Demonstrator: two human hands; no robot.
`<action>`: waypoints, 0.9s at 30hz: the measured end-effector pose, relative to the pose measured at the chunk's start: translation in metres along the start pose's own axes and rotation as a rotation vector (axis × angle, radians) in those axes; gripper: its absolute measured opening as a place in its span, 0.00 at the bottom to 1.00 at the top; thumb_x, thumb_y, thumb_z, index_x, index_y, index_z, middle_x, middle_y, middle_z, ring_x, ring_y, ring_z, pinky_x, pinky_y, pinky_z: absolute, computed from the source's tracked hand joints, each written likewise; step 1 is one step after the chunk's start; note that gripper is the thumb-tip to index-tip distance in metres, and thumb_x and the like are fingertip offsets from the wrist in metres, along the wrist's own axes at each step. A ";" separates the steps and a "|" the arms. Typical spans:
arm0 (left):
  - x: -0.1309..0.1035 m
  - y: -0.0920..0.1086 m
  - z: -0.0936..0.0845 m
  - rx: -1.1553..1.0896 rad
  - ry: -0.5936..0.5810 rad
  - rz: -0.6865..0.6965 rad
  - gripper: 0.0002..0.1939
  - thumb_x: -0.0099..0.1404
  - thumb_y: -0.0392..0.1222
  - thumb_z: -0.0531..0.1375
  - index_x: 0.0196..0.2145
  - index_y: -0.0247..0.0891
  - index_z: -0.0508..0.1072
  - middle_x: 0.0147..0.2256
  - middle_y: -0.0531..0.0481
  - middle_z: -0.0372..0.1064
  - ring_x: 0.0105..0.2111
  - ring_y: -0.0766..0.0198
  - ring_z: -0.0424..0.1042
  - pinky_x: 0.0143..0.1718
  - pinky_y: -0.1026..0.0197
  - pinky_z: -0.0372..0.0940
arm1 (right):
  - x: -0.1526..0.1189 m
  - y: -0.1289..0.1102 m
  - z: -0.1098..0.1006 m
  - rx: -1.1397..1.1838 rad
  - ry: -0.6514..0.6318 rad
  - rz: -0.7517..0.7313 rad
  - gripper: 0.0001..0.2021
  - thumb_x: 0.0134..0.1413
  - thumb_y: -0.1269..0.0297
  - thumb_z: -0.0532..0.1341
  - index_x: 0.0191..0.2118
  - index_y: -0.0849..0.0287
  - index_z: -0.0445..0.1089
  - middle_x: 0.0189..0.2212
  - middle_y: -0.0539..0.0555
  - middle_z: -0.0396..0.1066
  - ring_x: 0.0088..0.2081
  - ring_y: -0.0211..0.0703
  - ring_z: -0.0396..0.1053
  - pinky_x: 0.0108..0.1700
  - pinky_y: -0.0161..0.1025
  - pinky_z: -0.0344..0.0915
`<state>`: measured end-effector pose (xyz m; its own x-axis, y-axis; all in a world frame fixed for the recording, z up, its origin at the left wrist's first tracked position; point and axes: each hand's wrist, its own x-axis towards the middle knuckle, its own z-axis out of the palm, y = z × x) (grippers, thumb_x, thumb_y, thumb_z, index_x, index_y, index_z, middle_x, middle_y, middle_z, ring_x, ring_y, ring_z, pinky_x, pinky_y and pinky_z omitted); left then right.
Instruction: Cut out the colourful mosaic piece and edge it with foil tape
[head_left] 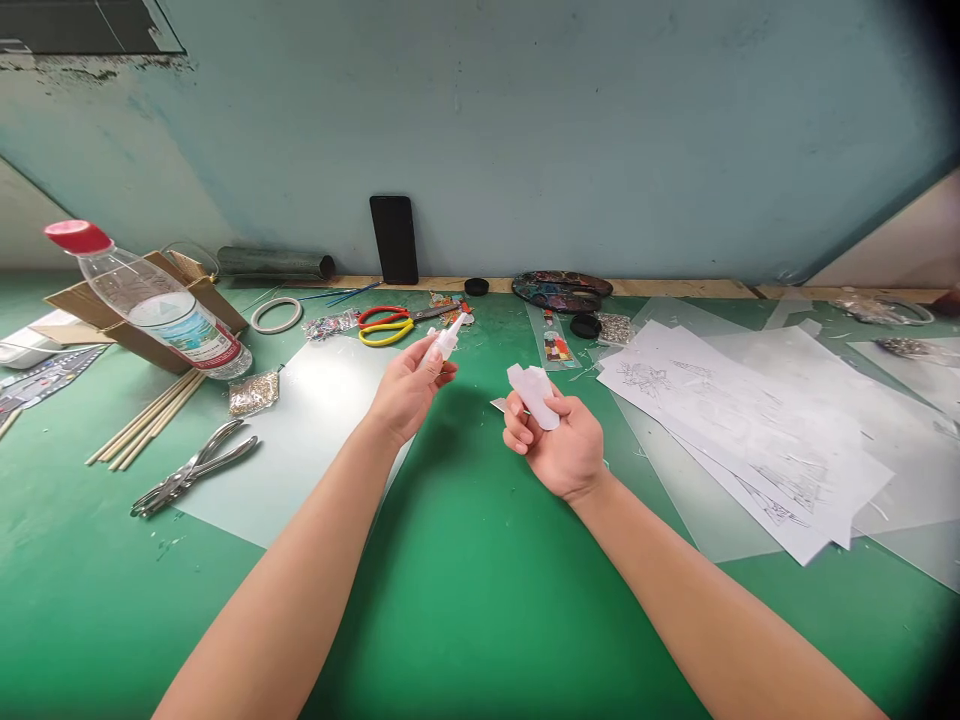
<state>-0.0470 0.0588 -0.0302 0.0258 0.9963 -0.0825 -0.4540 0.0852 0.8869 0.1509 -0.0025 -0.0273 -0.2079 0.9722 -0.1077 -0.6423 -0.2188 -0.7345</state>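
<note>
In my left hand [411, 388] is a small white glue bottle [444, 346] with a narrow nozzle tilted up and to the right. The fingers are closed round its body. My right hand [561, 440] pinches a small cut piece of white paper [535, 396] between thumb and fingers. A thin pale strip [498, 405] shows beside the right fingers; whether they hold it too, I cannot tell. Both hands are raised over the green table [465, 600], apart from each other. Red-and-yellow-handled scissors [386, 326] lie beyond the left hand.
On the left are a plastic bottle [169, 310] leaning by a cardboard piece [67, 297], wooden sticks [146, 420], a metal hole punch [195, 468] and a bead packet [253, 393]. Drawn paper sheets [720, 400] lie right. A phone [394, 240] leans on the wall.
</note>
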 end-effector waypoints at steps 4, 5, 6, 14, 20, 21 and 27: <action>0.001 -0.001 -0.001 0.053 0.001 -0.006 0.11 0.63 0.45 0.71 0.41 0.39 0.79 0.34 0.51 0.70 0.30 0.68 0.65 0.30 0.66 0.61 | 0.002 -0.003 -0.002 -0.006 0.058 -0.052 0.05 0.48 0.63 0.56 0.33 0.55 0.63 0.28 0.50 0.65 0.21 0.37 0.54 0.24 0.38 0.53; 0.002 -0.001 -0.001 0.048 0.021 0.001 0.10 0.64 0.45 0.70 0.40 0.39 0.79 0.33 0.52 0.69 0.29 0.69 0.64 0.28 0.67 0.60 | 0.002 -0.005 -0.002 -0.008 0.080 -0.072 0.05 0.49 0.63 0.57 0.33 0.55 0.63 0.27 0.50 0.65 0.21 0.37 0.54 0.24 0.38 0.53; 0.003 -0.001 -0.001 0.035 0.044 0.009 0.10 0.64 0.46 0.70 0.39 0.39 0.79 0.33 0.52 0.69 0.28 0.69 0.64 0.27 0.67 0.59 | 0.003 -0.007 -0.003 -0.011 0.105 -0.096 0.05 0.49 0.63 0.57 0.33 0.55 0.62 0.27 0.50 0.65 0.21 0.37 0.54 0.24 0.38 0.53; 0.013 -0.002 -0.008 0.050 0.248 0.121 0.12 0.63 0.44 0.70 0.34 0.38 0.72 0.34 0.53 0.69 0.37 0.65 0.74 0.44 0.60 0.69 | 0.017 -0.040 -0.029 -0.050 0.376 -0.362 0.09 0.47 0.63 0.60 0.35 0.53 0.61 0.27 0.47 0.65 0.19 0.34 0.56 0.22 0.35 0.54; 0.007 -0.014 -0.001 0.295 0.141 0.136 0.19 0.45 0.30 0.76 0.36 0.36 0.78 0.34 0.51 0.76 0.35 0.64 0.73 0.44 0.61 0.67 | 0.019 -0.036 -0.032 -0.221 0.318 -0.438 0.10 0.49 0.61 0.63 0.38 0.52 0.62 0.27 0.46 0.69 0.18 0.33 0.58 0.21 0.34 0.55; 0.006 -0.018 0.000 0.329 0.108 0.120 0.19 0.43 0.30 0.76 0.34 0.36 0.78 0.33 0.50 0.77 0.35 0.62 0.74 0.44 0.59 0.67 | 0.017 -0.032 -0.030 -0.265 0.271 -0.428 0.10 0.50 0.61 0.63 0.39 0.52 0.63 0.27 0.46 0.70 0.19 0.33 0.58 0.22 0.34 0.55; 0.008 -0.030 0.000 0.470 0.052 0.095 0.26 0.43 0.31 0.76 0.39 0.40 0.73 0.35 0.48 0.79 0.38 0.56 0.78 0.47 0.54 0.67 | 0.009 -0.012 -0.021 -0.474 0.028 -0.329 0.12 0.58 0.59 0.65 0.45 0.53 0.66 0.28 0.45 0.71 0.20 0.32 0.58 0.23 0.33 0.57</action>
<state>-0.0333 0.0638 -0.0571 -0.0468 0.9989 -0.0030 -0.0006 0.0030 1.0000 0.1726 0.0103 -0.0331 -0.0292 0.9860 0.1642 -0.2676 0.1505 -0.9517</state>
